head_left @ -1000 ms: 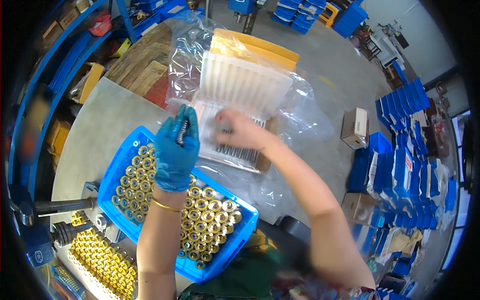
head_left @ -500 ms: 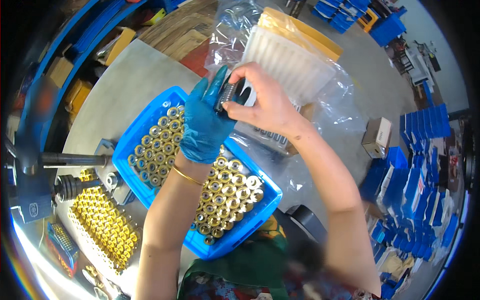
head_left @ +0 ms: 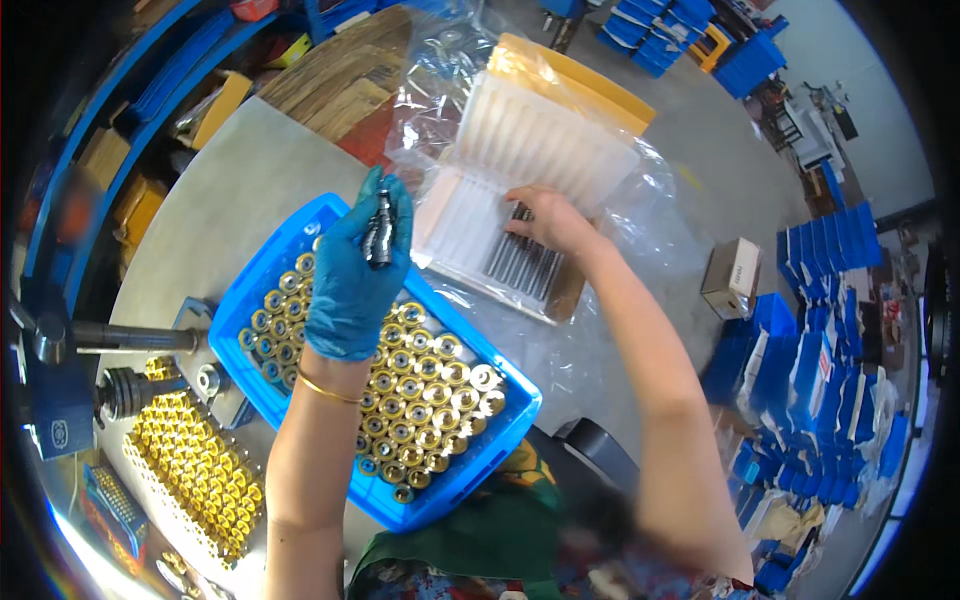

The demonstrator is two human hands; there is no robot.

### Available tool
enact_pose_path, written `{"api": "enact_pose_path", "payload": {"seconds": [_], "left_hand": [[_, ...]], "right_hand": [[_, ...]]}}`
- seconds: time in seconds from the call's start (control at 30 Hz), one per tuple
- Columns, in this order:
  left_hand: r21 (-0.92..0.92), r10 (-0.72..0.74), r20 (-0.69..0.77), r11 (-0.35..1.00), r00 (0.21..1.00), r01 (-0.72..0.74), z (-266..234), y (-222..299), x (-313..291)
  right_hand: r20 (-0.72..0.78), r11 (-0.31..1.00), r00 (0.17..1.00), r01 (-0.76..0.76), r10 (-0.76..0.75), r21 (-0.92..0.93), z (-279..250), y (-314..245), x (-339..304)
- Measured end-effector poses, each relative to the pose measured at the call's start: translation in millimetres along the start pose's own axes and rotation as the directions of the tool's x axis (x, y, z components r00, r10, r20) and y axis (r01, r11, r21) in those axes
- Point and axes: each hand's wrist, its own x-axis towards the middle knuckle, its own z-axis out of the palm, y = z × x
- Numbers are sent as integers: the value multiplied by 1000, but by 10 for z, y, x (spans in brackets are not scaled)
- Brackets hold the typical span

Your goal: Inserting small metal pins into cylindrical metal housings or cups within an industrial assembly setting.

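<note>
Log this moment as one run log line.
left hand: gloved, holds dark metal pins over blue tray | right hand: bare, on pin box

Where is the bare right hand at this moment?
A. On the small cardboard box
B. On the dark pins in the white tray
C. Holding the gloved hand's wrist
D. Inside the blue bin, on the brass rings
B: the right hand rests its fingers on the row of dark pins in the white tray, apart from the blue bin, while the gloved left hand holds a few dark pins above that bin.
</note>
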Motion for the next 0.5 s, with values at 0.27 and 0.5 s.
{"api": "enact_pose_path", "payload": {"seconds": [0.27, 0.5], "left_hand": [[920, -2, 392, 13, 920, -392, -105, -1, 13], [-16, -144, -77, 990, 987, 143, -159, 12, 40]], "right_hand": [[133, 998, 991, 14, -7, -55, -16, 185, 146], [165, 990, 979, -101, 117, -100, 18, 14, 270]]}}
